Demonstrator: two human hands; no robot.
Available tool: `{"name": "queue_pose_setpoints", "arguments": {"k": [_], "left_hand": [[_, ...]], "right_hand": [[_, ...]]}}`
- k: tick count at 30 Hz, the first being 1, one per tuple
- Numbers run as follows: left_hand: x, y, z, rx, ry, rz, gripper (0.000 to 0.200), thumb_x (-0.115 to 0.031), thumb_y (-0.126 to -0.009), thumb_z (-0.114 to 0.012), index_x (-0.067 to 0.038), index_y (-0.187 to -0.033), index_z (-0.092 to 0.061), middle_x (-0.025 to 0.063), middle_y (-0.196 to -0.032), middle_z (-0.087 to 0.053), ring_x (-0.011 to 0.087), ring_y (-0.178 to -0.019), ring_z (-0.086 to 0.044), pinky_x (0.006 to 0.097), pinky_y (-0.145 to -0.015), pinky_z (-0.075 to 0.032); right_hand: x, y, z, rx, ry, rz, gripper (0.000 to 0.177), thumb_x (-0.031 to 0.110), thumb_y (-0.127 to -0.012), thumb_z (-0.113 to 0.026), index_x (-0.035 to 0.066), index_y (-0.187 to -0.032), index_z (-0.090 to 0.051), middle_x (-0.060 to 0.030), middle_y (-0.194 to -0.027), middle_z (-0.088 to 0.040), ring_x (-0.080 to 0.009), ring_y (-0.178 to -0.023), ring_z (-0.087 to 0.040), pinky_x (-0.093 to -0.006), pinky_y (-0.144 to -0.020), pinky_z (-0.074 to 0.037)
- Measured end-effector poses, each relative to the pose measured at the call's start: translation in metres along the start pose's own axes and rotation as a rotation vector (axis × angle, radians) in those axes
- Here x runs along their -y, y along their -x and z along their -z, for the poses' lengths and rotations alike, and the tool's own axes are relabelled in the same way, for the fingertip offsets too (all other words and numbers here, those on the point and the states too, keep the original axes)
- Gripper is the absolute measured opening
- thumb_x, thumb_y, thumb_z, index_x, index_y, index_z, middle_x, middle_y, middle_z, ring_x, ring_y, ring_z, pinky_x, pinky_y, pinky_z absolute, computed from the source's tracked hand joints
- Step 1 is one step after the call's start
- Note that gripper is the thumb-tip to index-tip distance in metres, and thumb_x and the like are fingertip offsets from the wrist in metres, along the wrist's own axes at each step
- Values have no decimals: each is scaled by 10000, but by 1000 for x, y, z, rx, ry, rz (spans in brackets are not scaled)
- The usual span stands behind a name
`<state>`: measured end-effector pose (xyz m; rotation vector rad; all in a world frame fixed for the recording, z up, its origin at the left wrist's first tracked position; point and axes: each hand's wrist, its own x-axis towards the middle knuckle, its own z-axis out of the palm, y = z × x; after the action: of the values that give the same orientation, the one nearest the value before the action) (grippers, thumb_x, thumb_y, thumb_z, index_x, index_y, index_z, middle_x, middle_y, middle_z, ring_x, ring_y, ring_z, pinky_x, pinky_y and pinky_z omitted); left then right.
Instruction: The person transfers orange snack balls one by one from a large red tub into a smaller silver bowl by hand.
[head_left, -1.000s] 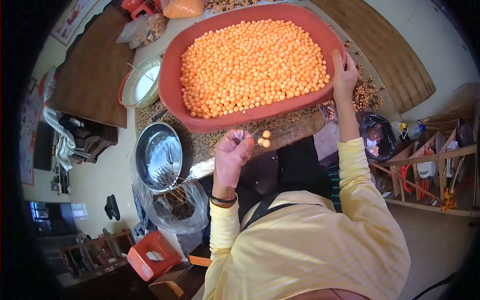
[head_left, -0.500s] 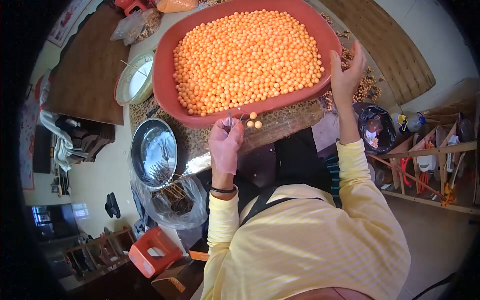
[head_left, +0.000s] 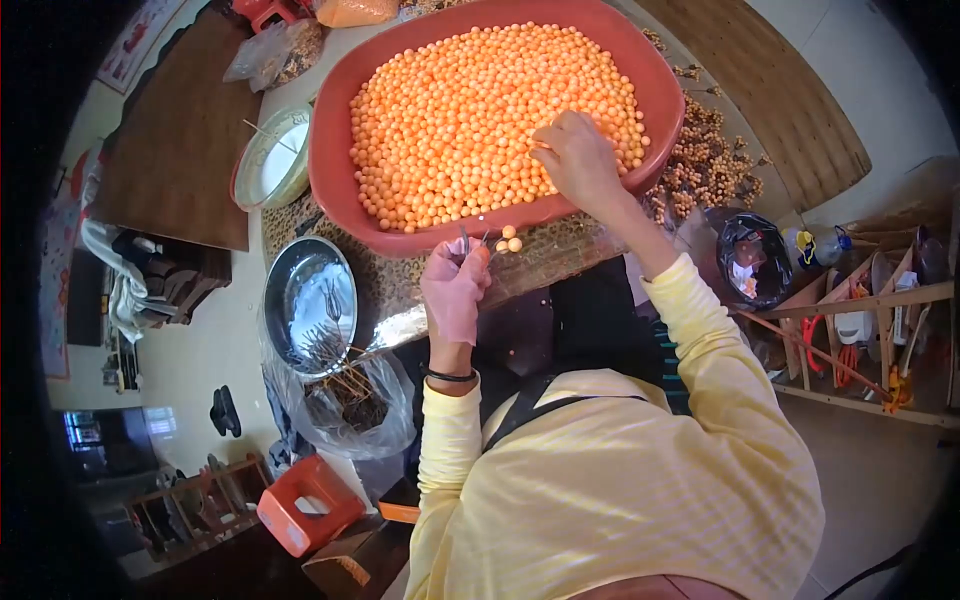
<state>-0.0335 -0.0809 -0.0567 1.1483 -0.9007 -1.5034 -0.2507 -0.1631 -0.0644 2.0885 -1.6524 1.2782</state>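
A large red tub (head_left: 332, 190) full of small orange balls (head_left: 490, 110) stands on the table. My left hand (head_left: 455, 290), closed, grips thin stems (head_left: 485, 240) just below the tub's near rim, with a few orange balls (head_left: 510, 240) on their ends. Over the right part of the tub, my right hand (head_left: 580, 165) reaches down at the balls, fingers bent; whether its fingertips pinch a ball is too small to tell.
Left of the tub are a bowl of white liquid (head_left: 270, 170) and a metal basin (head_left: 310, 300) with dark stems. A plastic bag of stems (head_left: 355, 400) hangs below. Clusters of finished balls (head_left: 715, 165) lie to the right, near a black-lined bin (head_left: 755, 255).
My right hand has moved left from beyond the tub's right rim to over the balls. My left hand has barely shifted and still grips the stems.
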Motion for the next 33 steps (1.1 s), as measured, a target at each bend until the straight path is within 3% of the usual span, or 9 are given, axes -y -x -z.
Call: {"name": "queue_pose_setpoints", "arguments": {"k": [3,8,12,13,17,22,28,33], "left_hand": [[2,-1,-2,-4,-3,-1,116,-59,-854,-623,-35,-957,-576,23,-725,-557,67,-534,-455,149,-470,-328],[4,-3,-6,-11,-27,4,105,-53,-852,-620,-33,-948,-582,24,-730,-564,67,-533,-453,156,-477,-338],[3,0,-12,-28,-56,3,95,-52,-849,-622,-28,-936,-592,26,-740,-572,67,-538,-453,162,-486,-348],[4,2,-12,-33,-57,6,95,-52,-849,-622,-28,-936,-592,26,-740,-572,67,-538,-453,162,-486,-348],[5,1,-10,-29,-25,12,91,-62,-850,-625,-24,-930,-600,26,-746,-577,65,-543,-454,165,-490,-351],[2,3,-10,-48,2,24,97,-70,-850,-628,-24,-932,-602,25,-749,-581,60,-548,-455,159,-492,-348],[0,2,-8,-56,-1,29,102,-86,-858,-625,-30,-939,-598,16,-730,-571,53,-536,-447,155,-483,-341],[4,-2,-5,-71,-12,40,128,-110,-866,-626,-34,-960,-584,11,-701,-555,50,-518,-446,151,-465,-329]], "right_hand": [[-3,0,-5,17,127,58,114,39,-769,-660,33,-882,-672,-66,-817,-606,-207,-676,-561,-288,-606,-456],[4,0,18,-10,-175,-220,61,66,-758,-642,36,-811,-637,-94,-797,-589,-266,-715,-567,-359,-646,-470],[13,11,32,122,-597,-575,64,45,-760,-625,44,-823,-610,-88,-816,-591,-272,-699,-565,-369,-633,-474],[15,15,32,127,-601,-577,64,45,-760,-625,44,-823,-610,-88,-816,-591,-272,-699,-565,-369,-633,-474],[18,30,24,-30,-184,-75,152,30,-768,-645,34,-919,-629,-63,-819,-609,-211,-690,-574,-300,-624,-469],[14,33,21,-117,72,114,161,15,-770,-637,35,-929,-623,-65,-828,-608,-211,-701,-577,-304,-630,-468],[5,27,30,-151,46,79,147,24,-765,-627,53,-908,-606,-72,-793,-595,-233,-692,-580,-315,-605,-466],[21,33,45,-20,-225,-196,115,50,-784,-631,52,-896,-606,-55,-748,-608,-216,-613,-559,-304,-567,-446]]}}
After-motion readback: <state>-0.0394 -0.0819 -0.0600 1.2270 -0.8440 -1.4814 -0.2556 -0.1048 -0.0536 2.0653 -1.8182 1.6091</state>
